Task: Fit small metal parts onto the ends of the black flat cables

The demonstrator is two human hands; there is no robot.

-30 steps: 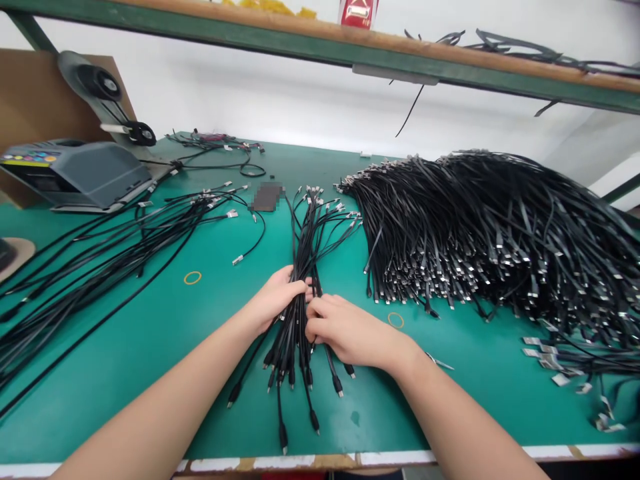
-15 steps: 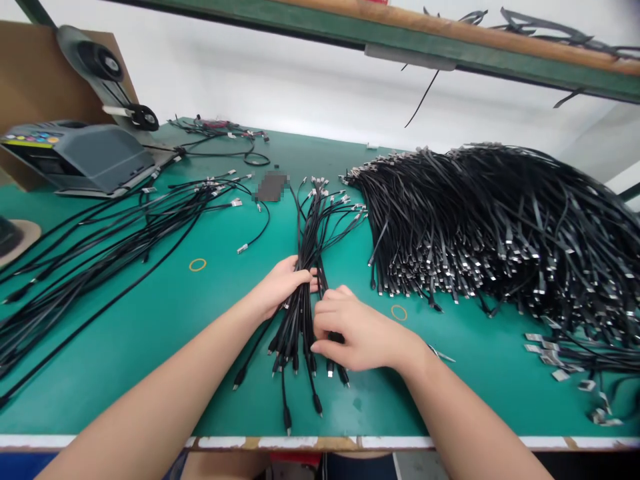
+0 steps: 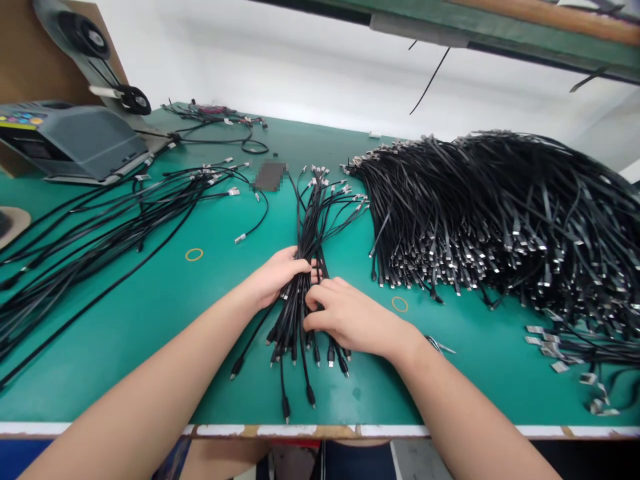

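A bundle of black cables lies across the middle of the green table, its metal-tipped plugs pointing toward me and its labelled ends pointing away. My left hand is closed around the bundle near its middle, thumb on top and fingertips showing on the right side. Just below, my right hand bends its fingers against the bundle's right side, thumb and index finger close together at the cables. What exactly lies between those fingertips is hidden. Several plugs fan out loosely below both hands.
A large heap of black cables fills the right side. More cables stretch along the left, near a grey machine. Rubber bands lie on either side; scissors lie by my right wrist. A shelf hangs overhead.
My right hand has moved slightly left and up against the bundle, its thumb and finger now at the cables. My left hand keeps its hold. The whole view has shifted a little.
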